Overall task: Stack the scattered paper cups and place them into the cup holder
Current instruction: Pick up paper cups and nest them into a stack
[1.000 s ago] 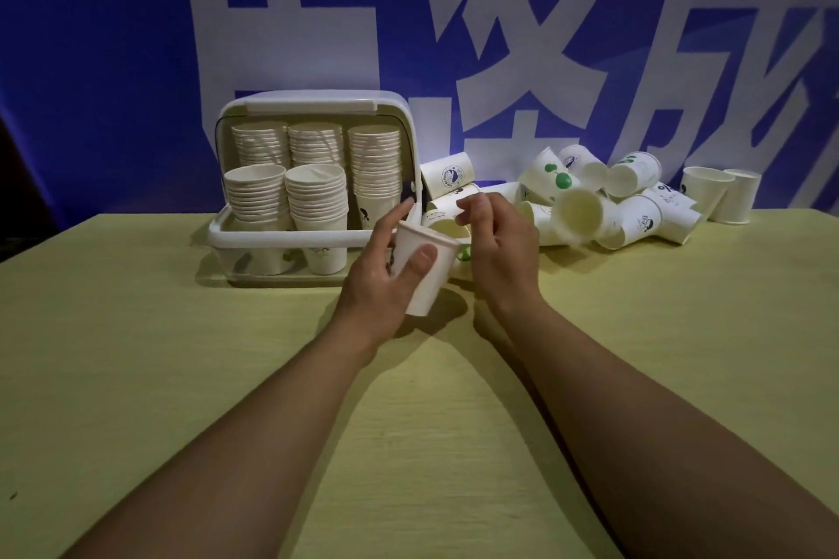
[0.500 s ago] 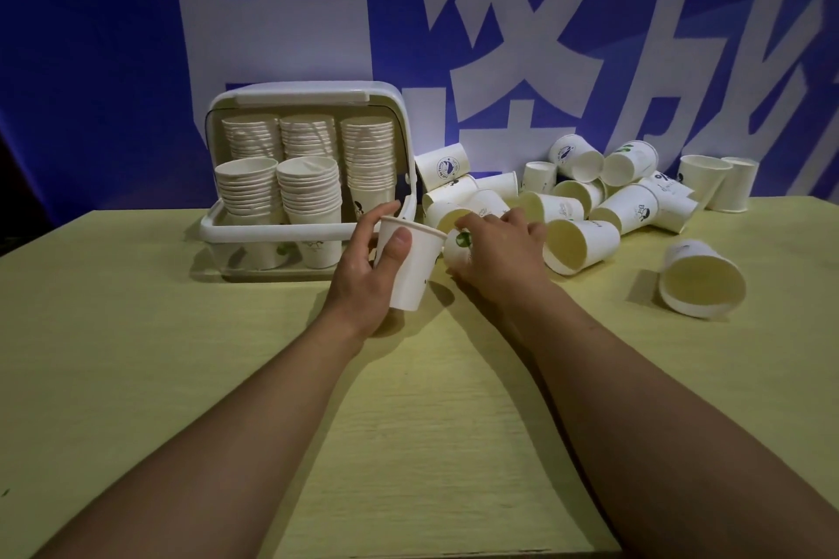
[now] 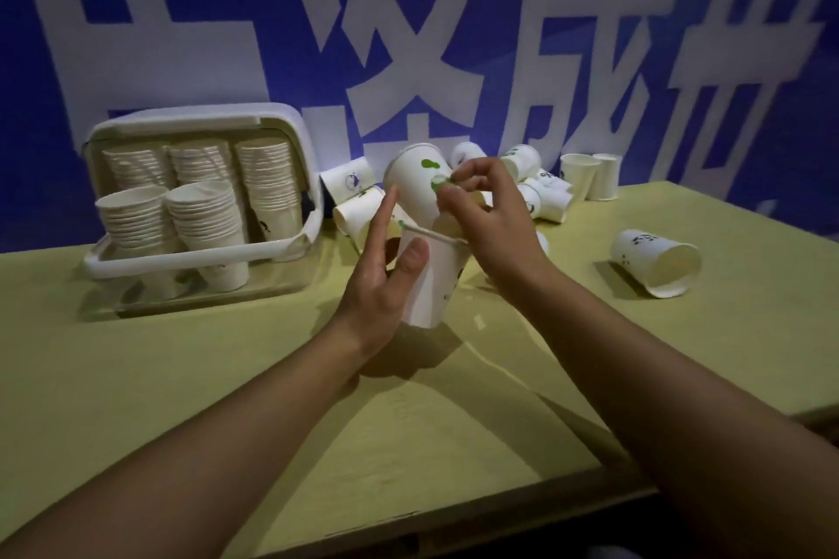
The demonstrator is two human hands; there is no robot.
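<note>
Upright white cup [image 3: 433, 281] mid-table; green-spotted cup [image 3: 417, 184] tilted into its mouth, apparently part-nested. Loose cups [image 3: 656, 261] far right; cup holder [image 3: 199, 259] far left, stacks inside.

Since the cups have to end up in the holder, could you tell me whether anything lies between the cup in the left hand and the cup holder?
Nothing visible blocks the way. The left hand holds the lower cup just right of the cup holder, with only bare table between them. The loose cups lie behind that path. The right hand grips the upper cup.
</note>
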